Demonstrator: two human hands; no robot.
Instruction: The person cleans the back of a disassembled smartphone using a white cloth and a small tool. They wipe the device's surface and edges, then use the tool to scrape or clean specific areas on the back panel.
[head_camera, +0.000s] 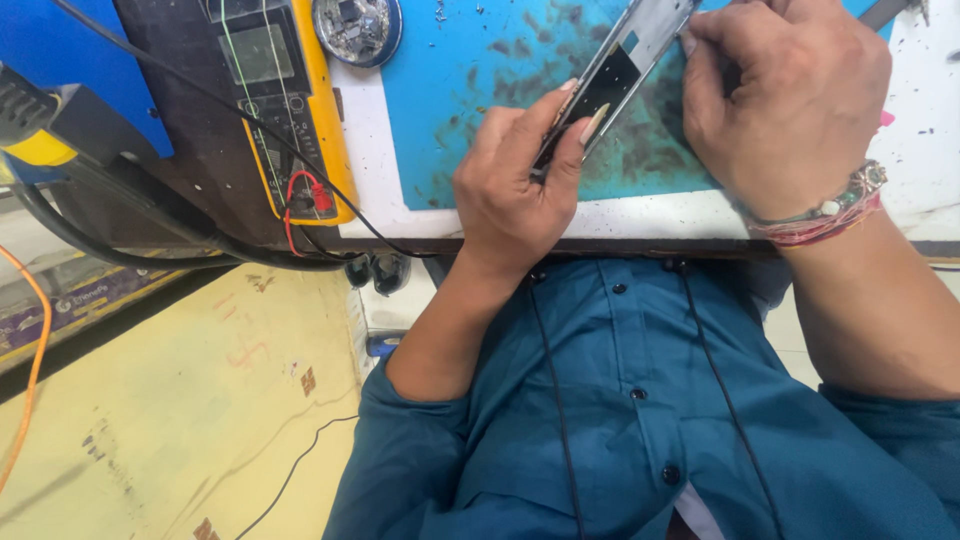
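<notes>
- Blue mat (460, 90), stained dark, lies on the white worktop (365, 150); head view looks straight down over it.
- Phone frame (615, 75), long, silver-edged with a black inner panel, is held tilted above the mat, running from 7 o'clock up to 1 o'clock, around 12 o'clock of the picture.
- Left hand (510, 190), fingers curled closed around the lower end of the phone frame, thumb and forefinger pinching its edge; wrist goes down toward 6 o'clock.
- Right hand (790, 100), at 1–2 o'clock, fingers bent and closed against the upper end of the frame; whether it also grips a small tool I cannot tell, fingertips hide it.
- Right wrist wears a beaded bracelet and red threads (830, 215).
- Yellow multimeter (285, 100) lies at 10–11 o'clock, left of the mat, with red and black leads (305, 200) coming off its lower end.
- Round metal tin (357, 28) with small parts sits at 11 o'clock, just beside the multimeter's top.
- Blue box (80, 60) at the far 10 o'clock corner, black cable (150, 240) running under it.
- Teal buttoned shirt (640, 420) fills 5–6 o'clock; yellowish floor (180, 400) at 7–8 o'clock, orange cable (35, 350) at the 9 o'clock edge.
</notes>
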